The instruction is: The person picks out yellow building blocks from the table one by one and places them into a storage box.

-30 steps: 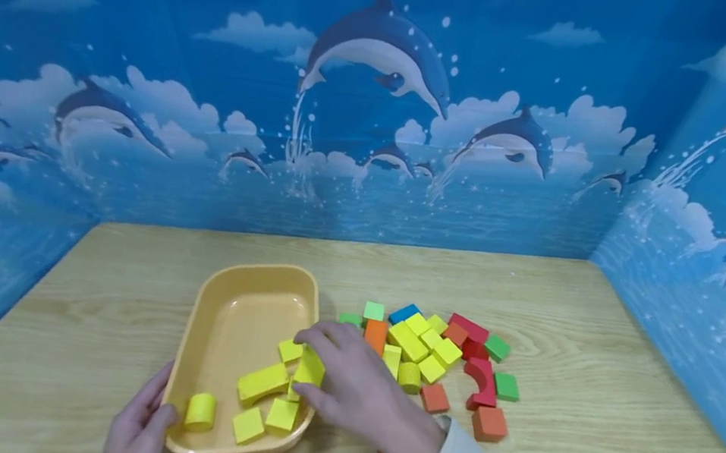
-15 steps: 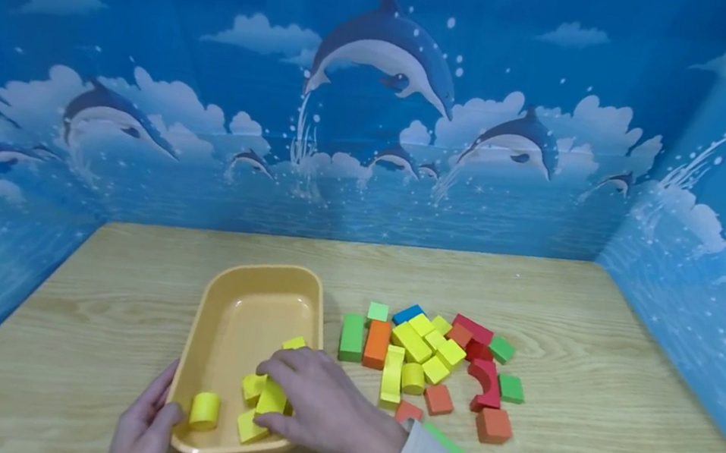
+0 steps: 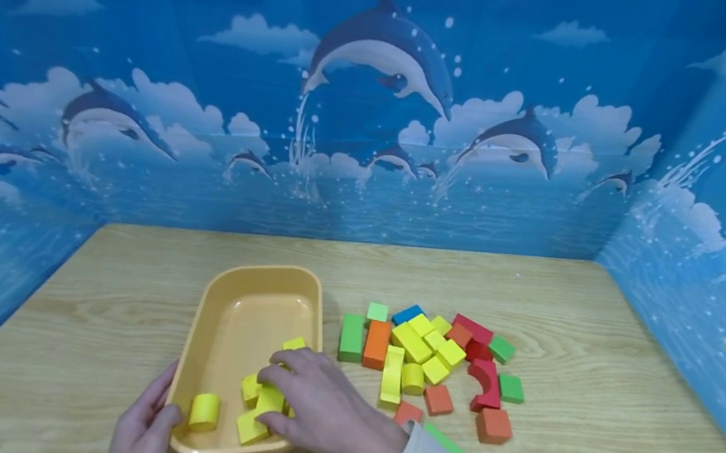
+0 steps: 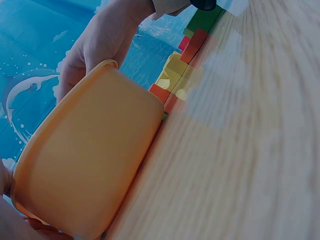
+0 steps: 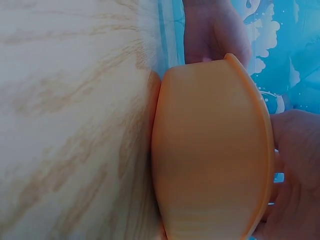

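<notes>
My left hand [image 3: 143,423] grips the left wall of a tan plastic tray [image 3: 193,334], thumb over the rim. Inside the tray's near part, my right hand [image 3: 328,409] holds a yellow block [image 3: 269,402] between thumb and fingers, low over other yellow blocks. A yellow cylinder [image 3: 204,412] lies alone in the near left corner. Parts of several yellow pieces are hidden beneath the right hand. Both wrist views mostly show the tray's outer wall [image 4: 95,150], with the right hand [image 5: 300,170] reaching over the rim in the right wrist view.
Right of the tray lies a loose group of wooden blocks: yellow blocks [image 3: 411,342], an orange block [image 3: 376,345], a green block [image 3: 351,337], a blue block [image 3: 408,313] and a red arch [image 3: 485,384]. A dolphin-print backdrop [image 3: 366,204] stands behind the wooden table [image 3: 621,413].
From over the tray's right rim, my right hand has moved left and down into the tray with the yellow block. Over the last half second it barely moves. The left hand stays on the tray.
</notes>
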`<state>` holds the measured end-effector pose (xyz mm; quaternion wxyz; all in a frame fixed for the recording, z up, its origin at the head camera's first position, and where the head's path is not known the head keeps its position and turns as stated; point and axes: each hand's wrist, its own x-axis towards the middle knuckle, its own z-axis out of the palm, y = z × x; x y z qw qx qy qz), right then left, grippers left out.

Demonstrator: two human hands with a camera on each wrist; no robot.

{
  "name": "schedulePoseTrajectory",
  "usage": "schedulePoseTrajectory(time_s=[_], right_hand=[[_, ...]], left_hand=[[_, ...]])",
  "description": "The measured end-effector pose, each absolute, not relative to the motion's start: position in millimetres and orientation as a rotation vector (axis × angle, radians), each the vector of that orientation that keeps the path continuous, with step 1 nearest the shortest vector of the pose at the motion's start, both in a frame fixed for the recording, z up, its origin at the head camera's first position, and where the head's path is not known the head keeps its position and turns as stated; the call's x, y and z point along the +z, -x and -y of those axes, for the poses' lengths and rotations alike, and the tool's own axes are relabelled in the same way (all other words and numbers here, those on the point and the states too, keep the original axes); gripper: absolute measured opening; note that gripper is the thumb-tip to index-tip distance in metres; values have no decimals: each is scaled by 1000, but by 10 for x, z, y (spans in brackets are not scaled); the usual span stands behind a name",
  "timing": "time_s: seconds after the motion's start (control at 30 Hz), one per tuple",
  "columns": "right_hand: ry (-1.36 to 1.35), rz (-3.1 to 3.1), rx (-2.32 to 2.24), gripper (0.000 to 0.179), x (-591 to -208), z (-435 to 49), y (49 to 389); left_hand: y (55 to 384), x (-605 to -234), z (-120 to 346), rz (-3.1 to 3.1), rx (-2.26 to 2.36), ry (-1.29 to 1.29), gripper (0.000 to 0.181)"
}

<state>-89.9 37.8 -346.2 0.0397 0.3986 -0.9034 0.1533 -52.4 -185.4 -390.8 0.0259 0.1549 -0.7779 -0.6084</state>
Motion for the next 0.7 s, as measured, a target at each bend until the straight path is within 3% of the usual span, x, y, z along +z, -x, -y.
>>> schedulePoseTrajectory(time_s=[0.33, 0.7], right_hand=[[-1191, 2530, 680, 28, -3352, -596, 1098], [-631, 2764, 717, 29, -3118, -1234, 1492]], left_hand=[[541, -3928, 1857, 2384, -1907, -514, 67], [530, -3915, 1855, 2384, -1894, -491, 66]])
